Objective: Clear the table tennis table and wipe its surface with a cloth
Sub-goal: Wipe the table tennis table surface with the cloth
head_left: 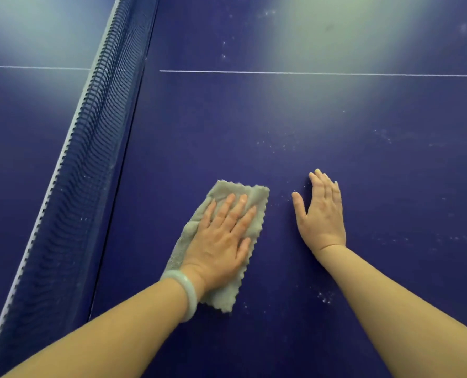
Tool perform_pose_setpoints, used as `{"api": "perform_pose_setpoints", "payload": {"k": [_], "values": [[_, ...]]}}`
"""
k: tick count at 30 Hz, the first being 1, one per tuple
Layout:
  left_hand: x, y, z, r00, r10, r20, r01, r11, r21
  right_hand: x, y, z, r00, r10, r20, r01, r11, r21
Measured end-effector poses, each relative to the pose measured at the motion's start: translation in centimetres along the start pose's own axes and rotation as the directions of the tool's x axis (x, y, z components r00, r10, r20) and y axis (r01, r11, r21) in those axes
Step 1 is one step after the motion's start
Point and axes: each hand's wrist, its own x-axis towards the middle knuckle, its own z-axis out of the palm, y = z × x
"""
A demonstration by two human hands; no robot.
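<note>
Though under left hand [221, 242], cloth [236, 190] half-hidden

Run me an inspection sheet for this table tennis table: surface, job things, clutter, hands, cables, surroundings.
Surface: blue table, white line across it, pale specks scattered.
Job's things: grey cloth lies flat on the table.
Clutter: nothing seen.
Hands: left hand presses flat on the cloth, pale bracelet at its wrist; right hand rests flat on bare table, holding nothing.
Cables: nothing seen.
Surroundings: net at left, more table beyond it.
</note>
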Motion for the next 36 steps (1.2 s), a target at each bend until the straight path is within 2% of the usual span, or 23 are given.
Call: {"api": "perform_pose_setpoints", "payload": {"k": [2,4,7,9,11,12,14,16,18,19,20,21,22,24,25,27,29,31,32,34,36], "values": [[0.0,-2.2,-0.1,0.986,0.167,0.021,-0.167,0.986,0.008,0.0,-0.1,-0.1,1.000,0.002,-0.002,-0.002,1.000,-0.006],[2.1,-5.1,-0.3,0.979,0.201,0.028,-0.202,0.978,0.045,0.0,-0.2,-0.1,1.000,0.006,-0.007,-0.006,1.000,-0.012],[5.7,-7.5,-0.9,1.000,-0.019,0.008,0.019,0.999,0.034,0.1,-0.2,0.0,1.000,0.016,-0.016,-0.016,1.000,0.002],[6.7,-6.3,-0.7,0.985,-0.169,-0.034,0.170,0.985,0.026,0.1,-0.1,0.1,1.000,0.018,-0.019,-0.018,1.000,0.003],[5.7,-3.2,-0.5,0.980,-0.196,-0.038,0.197,0.980,0.023,0.1,-0.1,0.0,1.000,0.015,-0.010,-0.015,1.000,-0.003],[4.5,-1.5,-0.4,0.992,-0.126,-0.030,0.127,0.992,0.024,0.1,-0.1,0.0,1.000,0.013,-0.004,-0.013,1.000,0.000],[1.0,0.4,-0.3,0.992,0.129,0.004,-0.129,0.991,0.027,0.0,-0.2,-0.1,1.000,0.006,-0.002,-0.006,1.000,0.006],[-1.9,-0.6,-0.5,0.936,0.348,0.056,-0.350,0.936,0.033,0.0,-0.1,-0.2,1.000,-0.006,-0.005,0.006,1.000,0.000],[-2.7,-3.5,-0.7,0.905,0.418,0.083,-0.423,0.904,0.064,0.0,0.0,-0.1,1.000,-0.018,-0.005,0.018,1.000,-0.003],[-2.4,-4.8,-0.7,0.923,0.376,0.077,-0.382,0.921,0.080,0.1,0.1,0.1,1.000,-0.019,-0.005,0.019,1.000,0.002],[-1.9,-5.7,-0.6,0.961,0.271,0.057,-0.275,0.958,0.082,0.1,0.1,0.2,1.000,-0.019,-0.009,0.020,1.000,0.007],[-1.5,-6.1,-0.4,0.994,0.105,0.030,-0.106,0.992,0.064,0.2,0.2,0.2,1.000,-0.021,-0.017,0.021,1.000,0.011],[-1.0,-5.9,-0.3,0.997,-0.082,0.002,0.082,0.996,0.036,0.3,0.2,0.3,0.999,-0.022,-0.028,0.022,1.000,0.014],[-0.5,-4.1,0.2,0.926,-0.374,-0.048,0.374,0.927,-0.008,0.3,0.4,0.4,0.999,-0.027,-0.039,0.027,0.999,0.016],[-0.6,-2.6,0.5,0.889,-0.454,-0.060,0.454,0.891,-0.020,0.4,0.4,0.5,0.999,-0.032,-0.041,0.032,0.999,0.016],[-1.6,1.1,0.9,0.871,-0.485,-0.075,0.485,0.874,-0.023,0.4,0.5,0.5,0.998,-0.041,-0.045,0.042,0.999,0.024],[-3.8,4.9,1.2,0.935,-0.352,-0.051,0.352,0.936,-0.006,0.3,0.6,0.4,0.998,-0.048,-0.047,0.051,0.998,0.044],[-7.1,7.5,1.4,0.996,-0.087,-0.001,0.087,0.996,0.007,0.2,0.7,0.3,0.997,-0.063,-0.039,0.066,0.996,0.064],[-8.7,7.9,1.5,0.998,0.061,0.030,-0.062,0.998,0.018,0.2,0.7,0.2,0.997,-0.071,-0.035,0.073,0.995,0.069],[-10.5,6.1,1.0,0.949,0.303,0.087,-0.307,0.950,0.046,0.2,0.8,0.2,0.997,-0.079,-0.028,0.080,0.994,0.069],[-10.4,3.7,0.8,0.927,0.357,0.112,-0.366,0.927,0.080,0.3,0.8,0.1,0.996,-0.082,-0.020,0.083,0.995,0.058]]}}
